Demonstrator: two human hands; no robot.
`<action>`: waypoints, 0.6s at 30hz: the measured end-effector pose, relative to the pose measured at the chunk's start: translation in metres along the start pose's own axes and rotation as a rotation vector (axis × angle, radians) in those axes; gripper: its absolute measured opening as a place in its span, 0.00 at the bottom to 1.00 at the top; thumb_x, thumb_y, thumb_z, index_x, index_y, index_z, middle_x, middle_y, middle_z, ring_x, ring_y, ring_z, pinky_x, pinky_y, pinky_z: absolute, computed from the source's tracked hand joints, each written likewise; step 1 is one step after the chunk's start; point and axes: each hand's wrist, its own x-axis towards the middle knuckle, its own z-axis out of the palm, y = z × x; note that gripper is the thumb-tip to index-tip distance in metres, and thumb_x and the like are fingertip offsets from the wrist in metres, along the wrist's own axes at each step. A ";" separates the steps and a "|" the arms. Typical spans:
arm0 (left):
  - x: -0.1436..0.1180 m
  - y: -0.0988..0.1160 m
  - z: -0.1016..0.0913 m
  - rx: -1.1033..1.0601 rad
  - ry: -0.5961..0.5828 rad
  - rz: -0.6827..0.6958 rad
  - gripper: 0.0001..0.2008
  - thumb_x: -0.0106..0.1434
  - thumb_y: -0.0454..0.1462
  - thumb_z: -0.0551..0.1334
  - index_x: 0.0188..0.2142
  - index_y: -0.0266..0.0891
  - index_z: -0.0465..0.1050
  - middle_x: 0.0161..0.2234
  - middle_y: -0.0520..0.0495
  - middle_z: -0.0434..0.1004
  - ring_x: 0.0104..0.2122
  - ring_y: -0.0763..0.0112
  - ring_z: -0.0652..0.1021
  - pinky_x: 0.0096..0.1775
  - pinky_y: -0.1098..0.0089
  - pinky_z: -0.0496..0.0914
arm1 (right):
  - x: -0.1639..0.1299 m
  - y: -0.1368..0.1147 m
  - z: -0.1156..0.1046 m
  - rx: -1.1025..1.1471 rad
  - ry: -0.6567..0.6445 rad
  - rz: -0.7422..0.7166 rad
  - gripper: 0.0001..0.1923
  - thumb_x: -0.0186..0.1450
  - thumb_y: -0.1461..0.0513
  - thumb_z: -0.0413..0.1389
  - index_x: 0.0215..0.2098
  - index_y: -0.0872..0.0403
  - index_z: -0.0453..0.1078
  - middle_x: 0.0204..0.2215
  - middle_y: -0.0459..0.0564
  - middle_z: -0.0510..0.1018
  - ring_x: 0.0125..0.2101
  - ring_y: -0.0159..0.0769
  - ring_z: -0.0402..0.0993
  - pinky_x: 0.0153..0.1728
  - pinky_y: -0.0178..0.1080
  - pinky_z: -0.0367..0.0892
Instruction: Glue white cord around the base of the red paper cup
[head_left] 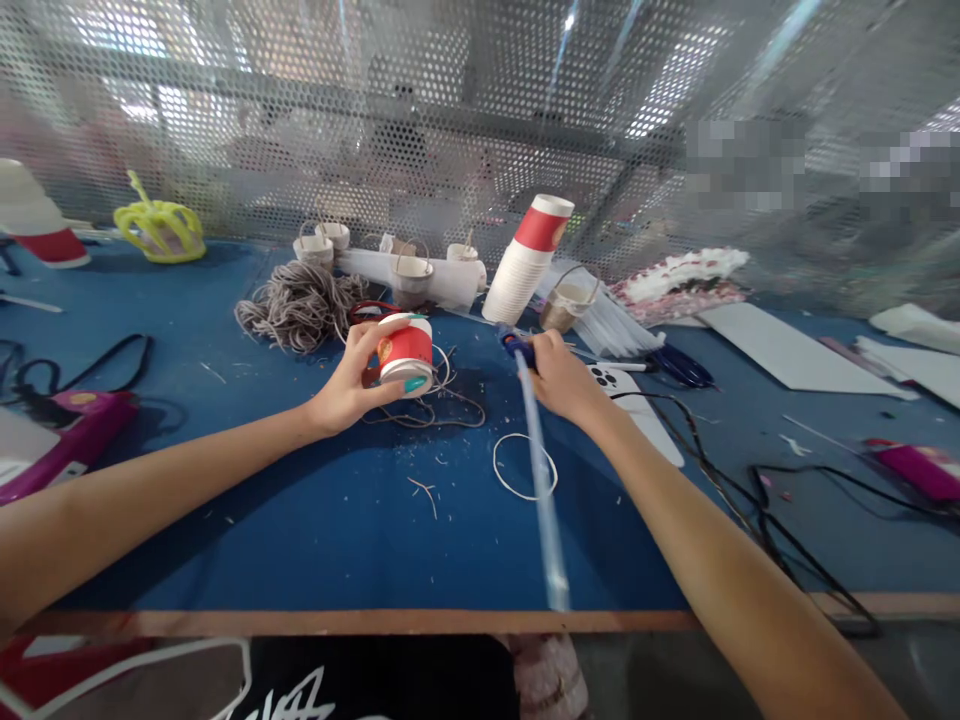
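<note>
The left hand (346, 385) is wrapped around a small red and white paper cup (405, 352), fingers curled tight on its side and the cup tipped over – it sits above the blue table (315, 530), at about 11 o'clock from the middle of the picture. The right hand (561, 378) is closed around a glue gun (519, 346) (only its blue tip shows), with a long clear glue stick (541, 480) poking out toward 6 o'clock. A tall stack of cups (525, 262) stands at 12 o'clock – just past the right hand – and a white ring (525, 466) lies flat on the table near the stick.

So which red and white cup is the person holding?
The short cup in the left hand, lying sideways; the others sit in a tall leaning stack.
</note>
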 end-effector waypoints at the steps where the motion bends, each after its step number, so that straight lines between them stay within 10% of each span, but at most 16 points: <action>1: 0.000 0.000 0.001 0.007 0.007 -0.010 0.33 0.56 0.44 0.68 0.60 0.52 0.62 0.54 0.44 0.60 0.57 0.50 0.67 0.58 0.48 0.69 | 0.000 0.001 -0.002 0.103 0.072 0.005 0.06 0.59 0.59 0.52 0.34 0.52 0.64 0.36 0.57 0.73 0.35 0.50 0.74 0.38 0.51 0.71; 9: 0.001 0.002 0.003 0.048 0.038 -0.129 0.33 0.53 0.39 0.68 0.58 0.54 0.63 0.52 0.46 0.60 0.55 0.53 0.67 0.60 0.43 0.63 | -0.017 -0.037 -0.021 1.141 0.059 0.120 0.18 0.56 0.47 0.64 0.25 0.51 0.67 0.08 0.36 0.61 0.09 0.30 0.60 0.12 0.37 0.64; 18: 0.004 0.004 0.002 0.137 0.047 -0.164 0.38 0.52 0.36 0.67 0.63 0.50 0.61 0.50 0.46 0.59 0.56 0.52 0.66 0.65 0.43 0.54 | -0.030 -0.052 -0.018 1.041 -0.181 0.002 0.15 0.53 0.52 0.68 0.23 0.51 0.69 0.17 0.41 0.72 0.12 0.28 0.64 0.12 0.38 0.67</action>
